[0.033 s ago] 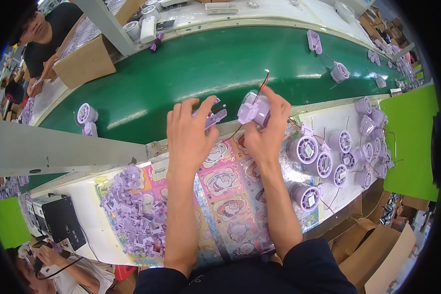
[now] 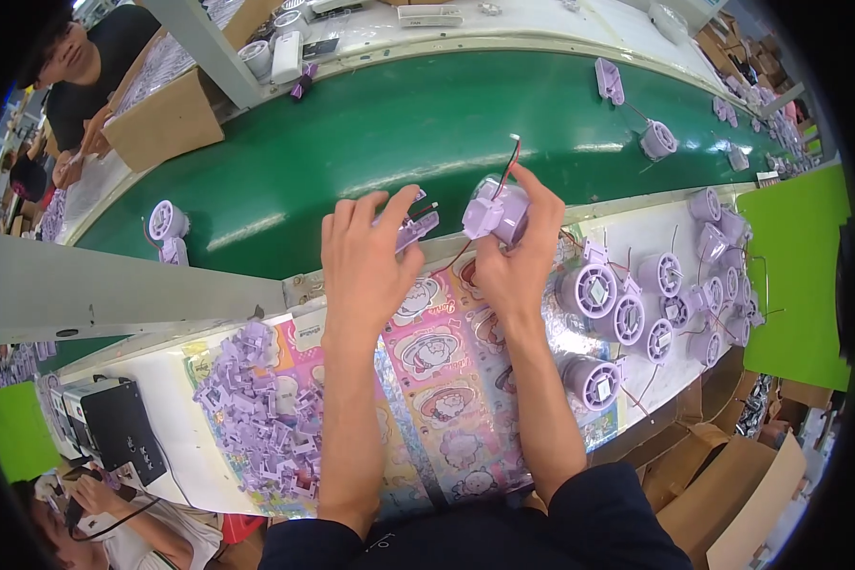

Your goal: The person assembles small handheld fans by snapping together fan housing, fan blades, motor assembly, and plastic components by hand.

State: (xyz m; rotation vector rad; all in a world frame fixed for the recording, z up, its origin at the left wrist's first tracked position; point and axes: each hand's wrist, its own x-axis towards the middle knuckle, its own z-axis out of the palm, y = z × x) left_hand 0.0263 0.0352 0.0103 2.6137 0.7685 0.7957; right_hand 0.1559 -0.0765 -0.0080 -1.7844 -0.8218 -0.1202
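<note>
Both my hands are raised over the near edge of the green conveyor belt. My left hand (image 2: 366,252) is closed on a light purple plastic housing piece (image 2: 416,229), mostly covered by my fingers. Small dark wire ends stick up beside it. In my right hand (image 2: 527,247) is a round purple fan head (image 2: 509,211), gripped between thumb and fingers. Its square bracket points toward my left hand, and a red and black wire with a white plug rises from it. The housing piece and the fan head are apart.
A heap of small purple brackets (image 2: 261,408) lies left on the patterned mat (image 2: 432,351). Several fan heads (image 2: 627,318) with loose wires stand right. A grey metal beam (image 2: 142,290) crosses at left. The belt (image 2: 370,114) carries other purple parts. A co-worker (image 2: 95,71) is at far left.
My two hands have drawn very slightly apart, each still holding its part. Nothing else has visibly moved.
</note>
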